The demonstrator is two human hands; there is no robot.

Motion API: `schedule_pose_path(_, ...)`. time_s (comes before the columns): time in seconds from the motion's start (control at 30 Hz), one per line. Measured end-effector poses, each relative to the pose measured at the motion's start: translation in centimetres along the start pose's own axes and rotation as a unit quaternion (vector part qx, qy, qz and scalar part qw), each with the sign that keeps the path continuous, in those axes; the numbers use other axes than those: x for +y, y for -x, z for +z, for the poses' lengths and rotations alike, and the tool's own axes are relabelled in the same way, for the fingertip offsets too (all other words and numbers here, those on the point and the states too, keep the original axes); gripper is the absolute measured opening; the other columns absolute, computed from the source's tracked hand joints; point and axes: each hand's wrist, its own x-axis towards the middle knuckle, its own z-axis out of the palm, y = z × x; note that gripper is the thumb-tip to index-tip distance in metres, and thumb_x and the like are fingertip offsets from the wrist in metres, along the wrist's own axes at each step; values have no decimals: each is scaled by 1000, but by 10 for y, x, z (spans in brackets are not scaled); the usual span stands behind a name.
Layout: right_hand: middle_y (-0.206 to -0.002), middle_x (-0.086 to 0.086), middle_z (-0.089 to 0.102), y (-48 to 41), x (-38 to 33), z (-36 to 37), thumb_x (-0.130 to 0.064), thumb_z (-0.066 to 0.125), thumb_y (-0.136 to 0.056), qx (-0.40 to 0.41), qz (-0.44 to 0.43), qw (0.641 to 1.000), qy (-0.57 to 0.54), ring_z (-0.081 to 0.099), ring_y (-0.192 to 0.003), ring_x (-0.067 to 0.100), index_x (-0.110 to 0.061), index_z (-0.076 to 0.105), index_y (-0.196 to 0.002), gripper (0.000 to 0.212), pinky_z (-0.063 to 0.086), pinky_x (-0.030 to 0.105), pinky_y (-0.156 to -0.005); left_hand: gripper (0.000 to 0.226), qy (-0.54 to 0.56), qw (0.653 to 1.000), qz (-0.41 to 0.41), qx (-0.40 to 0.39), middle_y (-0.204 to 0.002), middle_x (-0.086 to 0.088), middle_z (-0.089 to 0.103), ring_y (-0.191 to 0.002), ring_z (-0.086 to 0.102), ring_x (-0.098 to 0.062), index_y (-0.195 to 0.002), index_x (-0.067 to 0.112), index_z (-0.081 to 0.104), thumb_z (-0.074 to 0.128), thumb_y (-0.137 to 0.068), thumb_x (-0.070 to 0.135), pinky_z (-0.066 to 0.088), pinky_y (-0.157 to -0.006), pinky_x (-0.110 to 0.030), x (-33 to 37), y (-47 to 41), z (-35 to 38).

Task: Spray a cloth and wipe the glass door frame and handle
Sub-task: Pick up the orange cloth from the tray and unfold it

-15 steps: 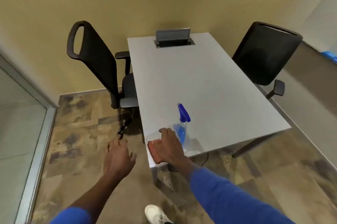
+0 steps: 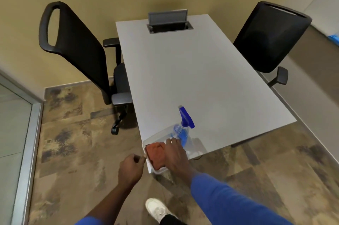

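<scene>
A folded red-orange cloth [image 2: 156, 154] lies in a clear plastic tray [image 2: 156, 135] at the near left corner of the grey table [image 2: 192, 70]. A clear spray bottle [image 2: 183, 129] with blue liquid and a blue trigger head stands in the same tray, just behind the cloth. My right hand [image 2: 175, 153] rests flat on the cloth's right part, fingers reaching toward the bottle. My left hand [image 2: 131, 168] hovers just left of the tray's edge, fingers curled loosely with nothing in them. A glass panel with a metal frame [image 2: 31, 142] runs along the left edge.
Two black office chairs flank the table: one [image 2: 78, 54] on the left, pushed close, and one [image 2: 269, 36] on the right. An open cable box [image 2: 168, 23] sits at the table's far end. Mottled brown floor lies all around. My white shoe [image 2: 157, 210] shows below.
The view has come closer to the table. My right hand slid to the right on the cloth, uncovering more of it, and my left hand moved up toward the tray's edge.
</scene>
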Motion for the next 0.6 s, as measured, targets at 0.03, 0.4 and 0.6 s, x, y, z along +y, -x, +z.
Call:
schedule_pose_path(0.03, -151, 22, 57, -3, 0, 2, -38, 67, -106, 3, 7, 1000, 2, 52, -144, 39, -2, 48, -150, 59, 36, 50, -127, 32, 11, 1000, -7, -6, -97, -7, 82, -95, 77, -30, -97, 10, 80, 72, -108, 38, 64, -90, -45, 0, -2, 2)
schedule_pose_path(0.4, -146, 12, 63, -25, -11, 17, -44, 74, -100, -30, 77, 987, -136, 62, -134, 28, -10, 51, -144, 60, 50, 38, -117, 27, 29, 999, 11, -35, -85, -3, 83, -84, 80, -24, -89, 9, 81, 74, -109, 27, 66, -86, -49, -1, -14, 17)
schedule_pose_path(0.6, -150, 8, 59, -22, -17, 24, -57, 77, -94, -34, 86, 979, -179, 59, -137, 24, -15, 44, -156, 82, 45, 36, -119, 26, 20, 999, 11, -31, -84, -3, 82, -83, 79, -25, -87, 12, 78, 77, -107, 28, 67, -84, -49, -3, -17, 17)
